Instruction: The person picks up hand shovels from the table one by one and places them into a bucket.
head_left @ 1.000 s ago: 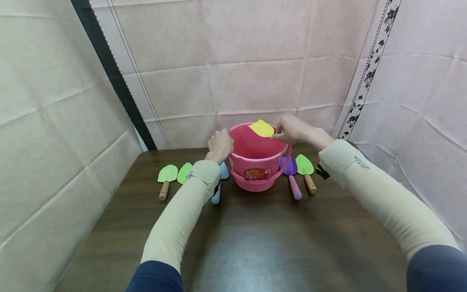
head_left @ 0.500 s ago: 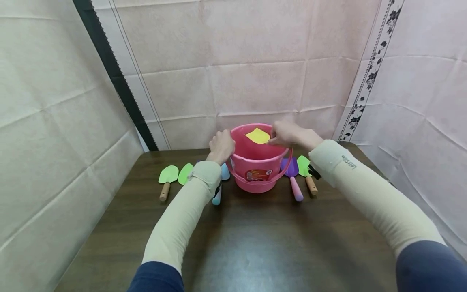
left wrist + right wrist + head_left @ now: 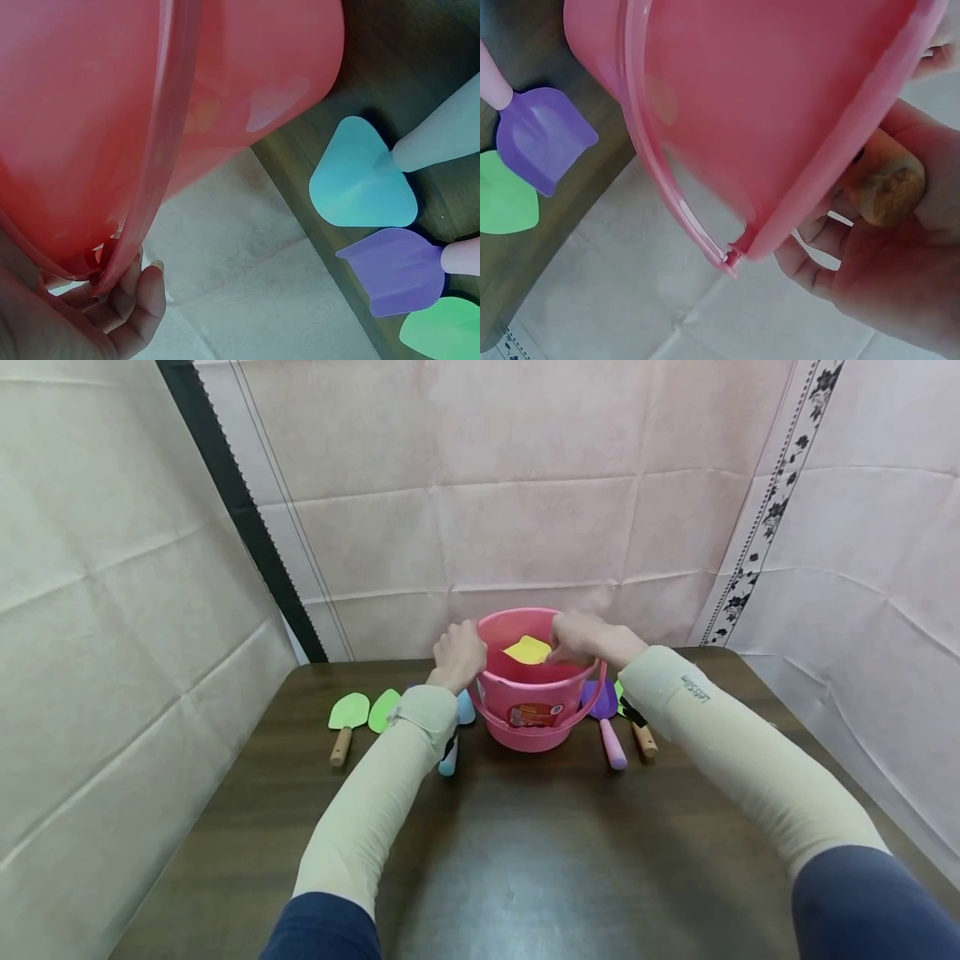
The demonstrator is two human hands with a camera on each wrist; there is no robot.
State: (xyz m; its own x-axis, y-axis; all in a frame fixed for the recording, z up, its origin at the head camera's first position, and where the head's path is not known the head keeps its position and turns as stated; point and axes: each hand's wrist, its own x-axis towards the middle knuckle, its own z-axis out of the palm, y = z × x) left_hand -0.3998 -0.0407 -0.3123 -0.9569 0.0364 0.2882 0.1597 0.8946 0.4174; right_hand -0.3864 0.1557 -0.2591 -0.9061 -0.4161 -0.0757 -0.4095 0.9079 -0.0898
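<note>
A pink bucket stands upright on the table, its handle hanging down at the front. My left hand grips the bucket's left rim, with fingers curled under the edge by the handle joint in the left wrist view. At the right side of the opening, my right hand holds a small toy shovel. Its yellow blade shows inside the bucket's mouth, pointing left. In the right wrist view, the shovel's wooden handle lies in the palm, partly hidden by the rim.
Left of the bucket lie green shovels and a blue shovel, with a purple one partly hidden. On its right are a purple shovel and a green one with a wooden handle. Cloth walls enclose the table.
My right hand has moved left and down over the bucket, carrying the yellow shovel from the rim into the opening. My left hand stays on the left rim.
</note>
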